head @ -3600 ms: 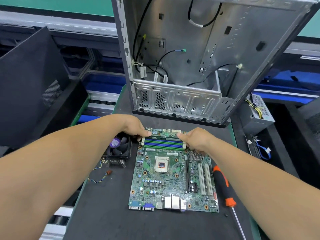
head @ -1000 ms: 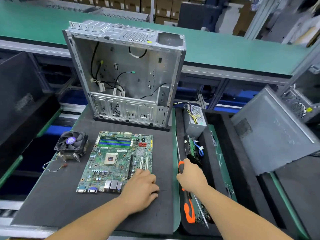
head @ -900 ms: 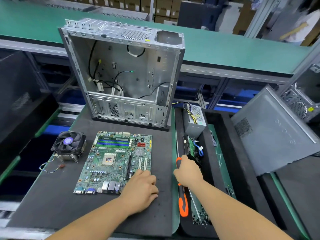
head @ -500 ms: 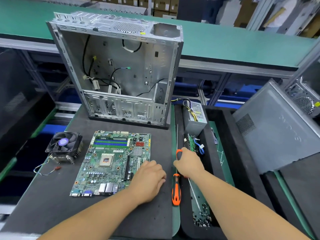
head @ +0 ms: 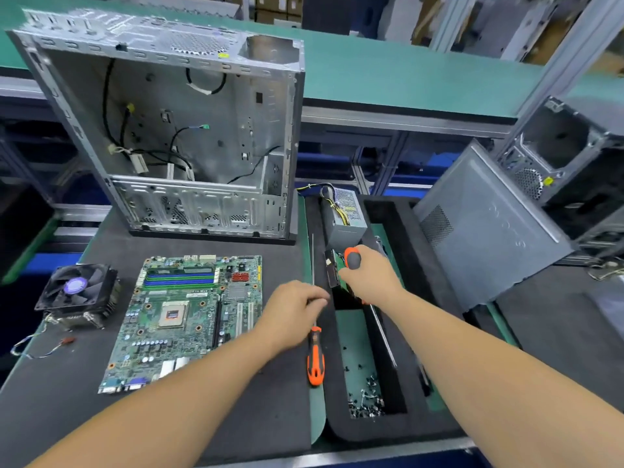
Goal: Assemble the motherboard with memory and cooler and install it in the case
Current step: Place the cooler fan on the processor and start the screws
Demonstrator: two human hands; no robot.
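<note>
- The green rectangular motherboard [head: 189,319] lies flat on the dark desk [head: 270,417] mat, long axis running away from the person, port edge nearest, blue memory slots at the far end.
- The open silver metal case [head: 169,130] stands upright behind it; the black cooler fan [head: 76,292] sits just to its left.
- The left hand [head: 292,312], fingers loosely curled, touches the shaft of an orange-and-black screwdriver [head: 315,361] on the desk; whether its grip is closed on it, I cannot tell.
- The right hand [head: 369,278] grips a second orange-handled screwdriver [head: 352,259], now raised from the tray where it lay half a second ago.

Left hand [head: 291,310]: bare, no glove or ring seen.
Right hand [head: 369,280]: bare, no glove seen.
Forearms: uncovered, sleeves not seen, entering from 6 o'clock.
</note>
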